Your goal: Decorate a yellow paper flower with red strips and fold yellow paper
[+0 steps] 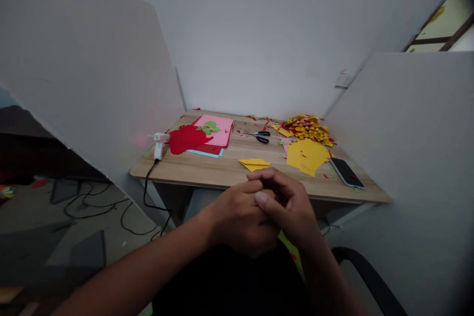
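The left hand (pixel 240 219) and right hand (pixel 291 207) are seen clasped together before the table's near edge (pixel 207 180); whether anything is held between them cannot be told. A folded yellow paper (pixel 254 163) is found just beyond, bare wood around it. Farther back, scissors (pixel 259 136) lie between red sheets (pixel 188 138) and yellow scraps (pixel 309 128).

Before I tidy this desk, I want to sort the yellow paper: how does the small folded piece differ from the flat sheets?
The folded yellow piece is small, creased into a pointed shape, and lies alone near the front edge. The flat yellow sheets are larger, unfolded, overlapping in a loose stack beside the phone. Both are the same yellow and lie on the wooden desk.
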